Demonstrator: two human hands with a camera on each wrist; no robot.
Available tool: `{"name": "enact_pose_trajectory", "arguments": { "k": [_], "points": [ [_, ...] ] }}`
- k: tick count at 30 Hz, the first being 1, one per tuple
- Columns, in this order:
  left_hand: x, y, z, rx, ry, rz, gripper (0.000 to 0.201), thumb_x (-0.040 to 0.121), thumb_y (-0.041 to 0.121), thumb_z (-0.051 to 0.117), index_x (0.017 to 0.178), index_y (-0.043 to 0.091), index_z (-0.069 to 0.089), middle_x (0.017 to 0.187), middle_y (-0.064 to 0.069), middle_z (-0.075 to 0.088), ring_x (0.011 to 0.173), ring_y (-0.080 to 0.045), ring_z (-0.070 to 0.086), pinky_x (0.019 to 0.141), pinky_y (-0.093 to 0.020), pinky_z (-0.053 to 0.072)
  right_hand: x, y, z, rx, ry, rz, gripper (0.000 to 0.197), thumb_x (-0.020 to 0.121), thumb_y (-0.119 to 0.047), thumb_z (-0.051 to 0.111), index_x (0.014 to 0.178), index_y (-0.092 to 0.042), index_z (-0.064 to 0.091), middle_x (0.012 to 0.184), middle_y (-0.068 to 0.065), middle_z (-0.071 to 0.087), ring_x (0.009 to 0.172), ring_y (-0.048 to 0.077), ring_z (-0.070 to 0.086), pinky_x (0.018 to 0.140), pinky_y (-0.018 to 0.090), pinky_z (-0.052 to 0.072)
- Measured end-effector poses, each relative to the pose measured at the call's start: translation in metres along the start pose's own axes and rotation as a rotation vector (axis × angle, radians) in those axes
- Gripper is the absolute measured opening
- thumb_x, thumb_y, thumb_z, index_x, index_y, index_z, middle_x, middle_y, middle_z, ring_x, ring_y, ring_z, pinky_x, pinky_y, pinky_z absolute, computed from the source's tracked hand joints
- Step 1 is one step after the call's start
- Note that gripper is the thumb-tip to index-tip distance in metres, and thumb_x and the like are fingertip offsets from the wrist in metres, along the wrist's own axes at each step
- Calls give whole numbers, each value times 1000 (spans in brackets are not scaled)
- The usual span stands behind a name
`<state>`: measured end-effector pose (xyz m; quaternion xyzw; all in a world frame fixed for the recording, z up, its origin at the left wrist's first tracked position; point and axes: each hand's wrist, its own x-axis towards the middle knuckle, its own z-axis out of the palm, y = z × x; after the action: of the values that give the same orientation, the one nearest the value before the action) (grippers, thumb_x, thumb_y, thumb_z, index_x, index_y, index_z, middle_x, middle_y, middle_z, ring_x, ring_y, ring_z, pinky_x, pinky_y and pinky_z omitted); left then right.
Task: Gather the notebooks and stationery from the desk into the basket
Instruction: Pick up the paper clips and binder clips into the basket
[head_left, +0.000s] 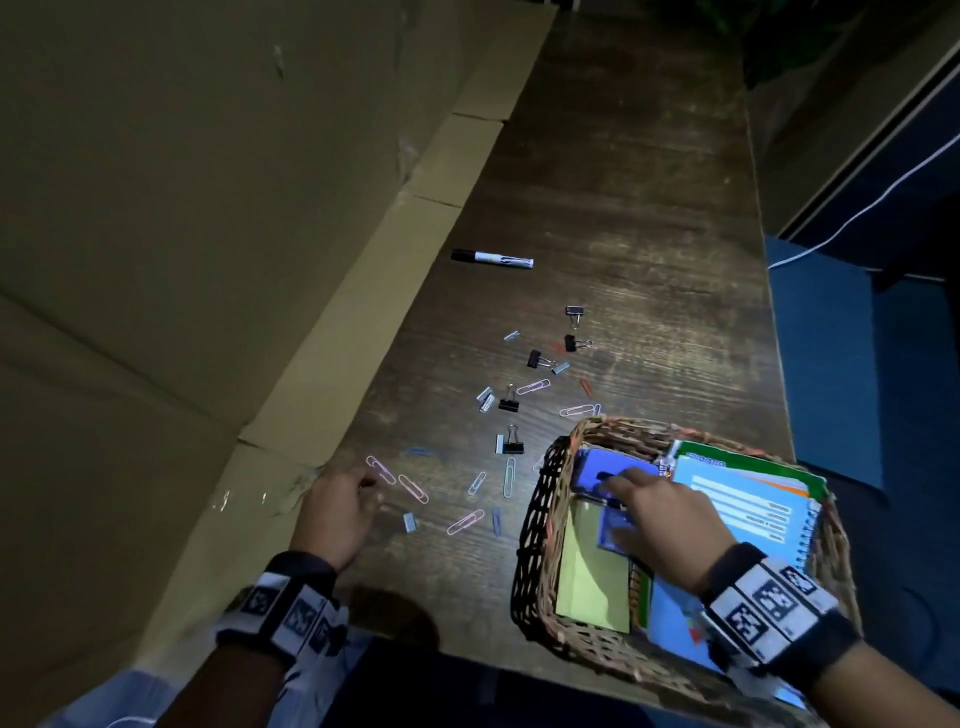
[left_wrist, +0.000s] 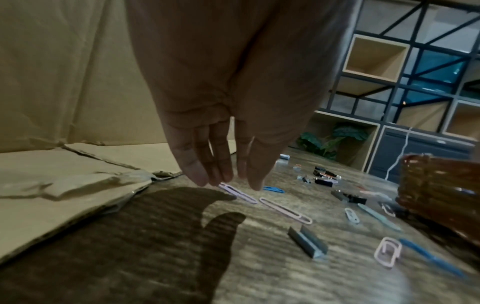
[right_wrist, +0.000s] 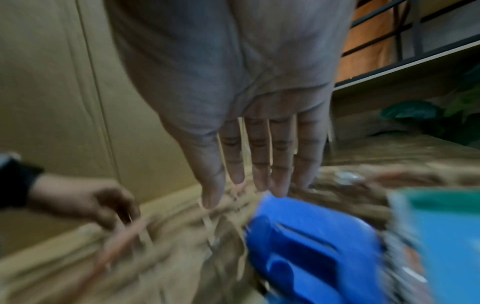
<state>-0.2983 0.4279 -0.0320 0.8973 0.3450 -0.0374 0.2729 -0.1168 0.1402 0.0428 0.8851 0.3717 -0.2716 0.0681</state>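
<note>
A wicker basket (head_left: 530, 519) stands at the desk's near right. It holds notebooks (head_left: 743, 499), a yellow pad (head_left: 592, 571) and a blue stapler (head_left: 597, 465). My right hand (head_left: 618, 480) hovers inside the basket with straight fingers (right_wrist: 259, 174) over the blue stapler (right_wrist: 311, 236), gripping nothing. My left hand (head_left: 371, 486) is down on the desk at the left. Its fingertips (left_wrist: 223, 176) touch the end of a pink paper clip (left_wrist: 237, 192). Loose paper clips, binder clips (head_left: 535, 359) and staple strips (head_left: 410, 521) lie scattered between the hands. A black-capped marker (head_left: 491, 258) lies farther back.
Large flattened cardboard (head_left: 208, 260) leans along the desk's left side, its torn edge (left_wrist: 78, 185) beside my left hand. The desk's right edge (head_left: 769, 312) drops to a blue floor with a white cable (head_left: 857, 213). A plant (left_wrist: 335, 139) and shelving stand beyond the far end.
</note>
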Motion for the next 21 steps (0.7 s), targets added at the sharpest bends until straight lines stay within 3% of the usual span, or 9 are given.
{"name": "enact_pose_trajectory", "arguments": {
  "k": [4, 7, 9, 11, 14, 18, 21],
  "points": [
    [10, -4, 0, 119, -22, 102, 24, 80, 12, 65, 103, 18, 69, 103, -7, 67, 96, -29, 62, 79, -35, 51, 9, -41, -44, 65, 132, -158, 32, 86, -32, 57, 117, -30, 56, 119, -5, 57, 107, 25, 60, 78, 33, 48],
    [21, -8, 0, 167, -33, 165, 24, 81, 12, 66, 104, 19, 69, 102, -3, 63, 99, -26, 58, 77, -36, 51, 31, -91, -52, 25, 48, -323, 24, 89, -32, 50, 108, -25, 63, 112, 2, 61, 103, 28, 63, 71, 32, 45],
    [28, -9, -1, 194, -44, 191, 25, 79, 13, 69, 103, 21, 69, 101, -3, 63, 100, -25, 57, 76, -37, 52, 49, -119, -48, -85, -41, -376, 26, 93, -27, 46, 108, -16, 65, 112, 9, 64, 103, 32, 64, 73, 34, 47],
    [35, -9, -1, 231, -67, 219, 29, 76, 10, 70, 103, 21, 69, 102, -2, 62, 101, -25, 56, 75, -39, 53, 65, -141, -43, -174, -90, -395, 27, 94, -18, 43, 108, -8, 64, 114, 14, 65, 105, 35, 63, 80, 39, 50],
    [41, -6, -1, 279, -106, 240, 32, 75, 6, 69, 104, 20, 68, 106, -3, 61, 105, -25, 54, 76, -39, 53, 80, -162, -30, -248, -134, -398, 31, 97, -23, 39, 110, -8, 64, 117, 12, 65, 108, 31, 62, 84, 36, 48],
    [46, -5, 2, 297, -151, 224, 31, 76, 4, 64, 102, 20, 67, 107, -2, 61, 105, -24, 53, 78, -37, 52, 93, -175, -15, -299, -186, -391, 34, 95, -37, 45, 118, -16, 60, 119, 8, 63, 109, 28, 61, 79, 33, 44],
    [48, -8, 6, 316, -156, 215, 31, 70, 0, 66, 94, 20, 68, 98, -2, 64, 98, -27, 57, 74, -40, 53, 105, -182, 3, -321, -215, -398, 35, 96, -38, 44, 120, -19, 60, 119, 6, 65, 107, 26, 62, 75, 33, 41]
  ]
}}
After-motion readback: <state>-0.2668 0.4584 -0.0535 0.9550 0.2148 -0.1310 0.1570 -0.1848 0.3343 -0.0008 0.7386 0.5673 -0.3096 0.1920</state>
